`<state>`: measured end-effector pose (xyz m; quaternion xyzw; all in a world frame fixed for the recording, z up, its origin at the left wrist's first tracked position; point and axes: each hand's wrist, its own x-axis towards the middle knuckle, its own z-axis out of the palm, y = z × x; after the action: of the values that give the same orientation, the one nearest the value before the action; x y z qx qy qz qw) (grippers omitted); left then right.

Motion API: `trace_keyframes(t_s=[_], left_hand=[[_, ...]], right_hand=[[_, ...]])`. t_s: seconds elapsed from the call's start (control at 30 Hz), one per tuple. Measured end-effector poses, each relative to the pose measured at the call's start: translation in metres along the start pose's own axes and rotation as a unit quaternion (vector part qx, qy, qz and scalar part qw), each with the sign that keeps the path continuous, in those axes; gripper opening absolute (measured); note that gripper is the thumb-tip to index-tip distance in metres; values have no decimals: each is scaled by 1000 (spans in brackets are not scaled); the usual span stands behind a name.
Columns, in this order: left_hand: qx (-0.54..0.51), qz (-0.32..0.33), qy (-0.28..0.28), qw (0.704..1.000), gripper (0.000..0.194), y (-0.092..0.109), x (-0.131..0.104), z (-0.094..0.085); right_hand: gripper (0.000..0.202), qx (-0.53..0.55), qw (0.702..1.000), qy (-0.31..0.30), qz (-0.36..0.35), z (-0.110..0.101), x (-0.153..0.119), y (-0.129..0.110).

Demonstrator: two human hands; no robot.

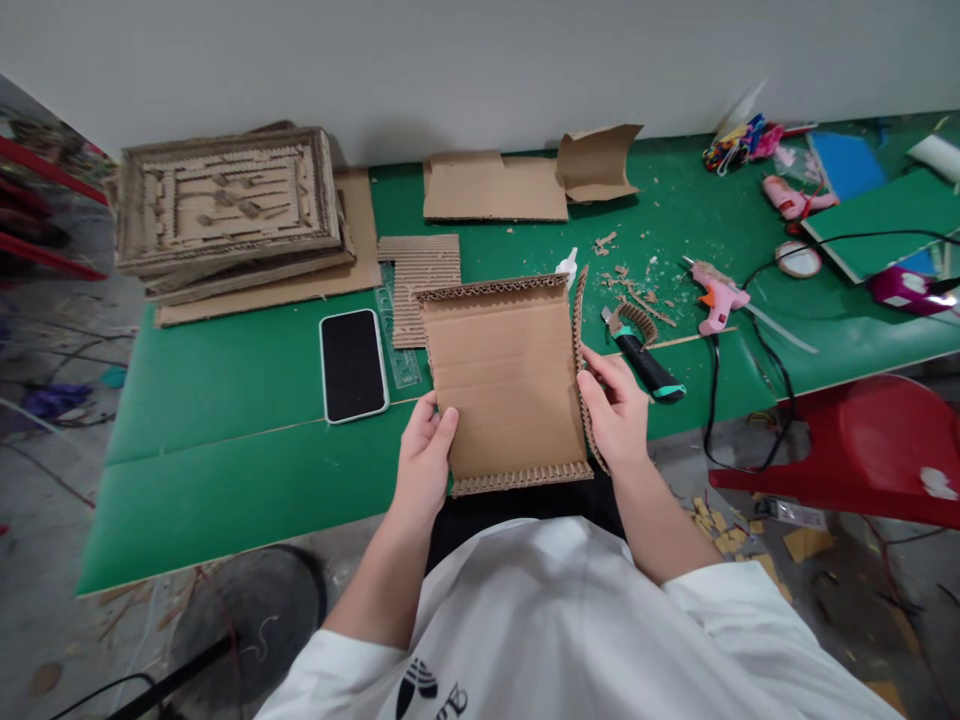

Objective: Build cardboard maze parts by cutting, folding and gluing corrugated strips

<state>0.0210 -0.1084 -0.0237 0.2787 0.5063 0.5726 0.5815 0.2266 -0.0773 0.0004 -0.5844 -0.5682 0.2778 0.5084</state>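
My left hand [427, 450] grips the left edge of a square cardboard panel [506, 385], thumb on top. Corrugated strips stand along the panel's far and near edges. At its right side, my right hand [616, 405] pinches a thin corrugated cardboard strip [579, 340] between thumb and fingers. The strip runs along the panel's right edge, and its far end bends slightly away. Whether it touches the panel all along cannot be made out. Just right of this hand lies a black and teal utility knife [646, 362], with a curled corrugated strip [636, 322] beside it.
A phone [354, 366], a clear ruler [405, 365] and a ribbed cardboard piece [427, 285] lie left. Stacked cardboard panels [232, 215] stand at the back left. A pink glue gun [716, 298] with a black cable rests right, near cardboard scraps [626, 285]. A red stool [885, 440] stands front right.
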Motion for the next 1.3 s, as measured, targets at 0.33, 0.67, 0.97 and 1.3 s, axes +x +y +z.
trace_keyframes(t_s=[0.33,0.67,0.97,1.3], left_hand=[[10,8,10,1000,41,-2,-2,1],[10,5,14,1000,40,-2,-3,3],[11,5,6,1000,40,-4,-3,2],[16,8,17,1000,39,-5,-5,3]], right_hand=[[23,41,997,38,-48,3,0,4],[23,26,997,49,-50,4,-1,3],[21,49,997,55,-38,3,-1,4],[21,51,997,60,-24,4,-2,3]])
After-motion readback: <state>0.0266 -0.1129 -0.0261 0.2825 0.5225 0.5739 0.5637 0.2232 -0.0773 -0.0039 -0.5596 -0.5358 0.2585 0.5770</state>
